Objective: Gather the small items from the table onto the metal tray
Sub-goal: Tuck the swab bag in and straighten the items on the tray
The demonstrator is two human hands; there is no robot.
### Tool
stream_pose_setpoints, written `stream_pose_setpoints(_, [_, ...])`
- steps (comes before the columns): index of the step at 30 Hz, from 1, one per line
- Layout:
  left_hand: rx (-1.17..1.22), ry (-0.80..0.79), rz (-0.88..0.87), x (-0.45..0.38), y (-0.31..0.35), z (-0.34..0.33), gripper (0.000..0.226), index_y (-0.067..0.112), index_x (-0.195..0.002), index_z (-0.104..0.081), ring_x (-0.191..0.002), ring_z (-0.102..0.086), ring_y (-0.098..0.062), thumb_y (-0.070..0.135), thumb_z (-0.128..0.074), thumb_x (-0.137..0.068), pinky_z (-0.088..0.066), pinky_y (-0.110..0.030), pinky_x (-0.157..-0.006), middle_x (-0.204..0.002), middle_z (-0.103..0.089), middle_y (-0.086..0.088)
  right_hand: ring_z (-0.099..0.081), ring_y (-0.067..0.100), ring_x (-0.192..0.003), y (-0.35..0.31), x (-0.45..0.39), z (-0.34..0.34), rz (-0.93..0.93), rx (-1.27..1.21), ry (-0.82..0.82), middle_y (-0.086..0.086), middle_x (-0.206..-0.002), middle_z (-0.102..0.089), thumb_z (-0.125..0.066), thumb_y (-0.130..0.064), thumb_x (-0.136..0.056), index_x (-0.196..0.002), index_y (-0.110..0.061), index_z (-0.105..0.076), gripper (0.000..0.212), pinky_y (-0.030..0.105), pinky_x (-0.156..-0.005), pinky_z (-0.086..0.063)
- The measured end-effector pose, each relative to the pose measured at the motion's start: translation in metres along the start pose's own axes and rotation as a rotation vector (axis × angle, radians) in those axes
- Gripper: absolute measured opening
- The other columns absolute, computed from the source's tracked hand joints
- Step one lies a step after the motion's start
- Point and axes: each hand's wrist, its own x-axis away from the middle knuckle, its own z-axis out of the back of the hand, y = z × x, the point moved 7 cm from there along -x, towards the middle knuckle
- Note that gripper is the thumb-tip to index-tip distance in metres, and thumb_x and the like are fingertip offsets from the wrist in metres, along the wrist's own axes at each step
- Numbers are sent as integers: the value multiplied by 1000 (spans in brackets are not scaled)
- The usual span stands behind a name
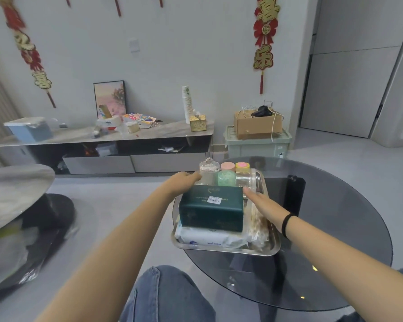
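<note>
The metal tray (226, 249) rests on the round dark glass table (335, 240), overhanging its left edge. On the tray a dark green box (211, 209) lies on a white wipes pack (209, 239). A clear bag of cotton swabs (257, 225) lies to its right. Behind them stand a clear jar (208, 169), pink (227, 166), green (226, 178) and yellow (242, 167) pots and a shiny metal container (246, 180). My left hand (184, 181) rests flat at the box's far left corner, touching the clear jar. My right hand (262, 203) lies flat against the box's right side, over the swab bag.
A black phone-like slab (293, 194) lies on the glass right of the tray. A second round table (14, 194) stands at the left. Behind are a low TV cabinet (102, 140) with clutter and a cardboard box (257, 124) on a green bin. My knee (165, 296) is below.
</note>
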Motion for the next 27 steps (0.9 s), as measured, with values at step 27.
stream_pose_setpoints(27, [378, -305, 249, -14, 3, -93, 70, 18, -139, -38, -129, -39, -41, 64, -42, -85, -30, -62, -106, -143, -41, -16, -26, 26, -138, 34, -12, 75, -73, -68, 76, 3, -152, -28, -49, -81, -61, -137, -34, -37, 90, 43, -110, -21])
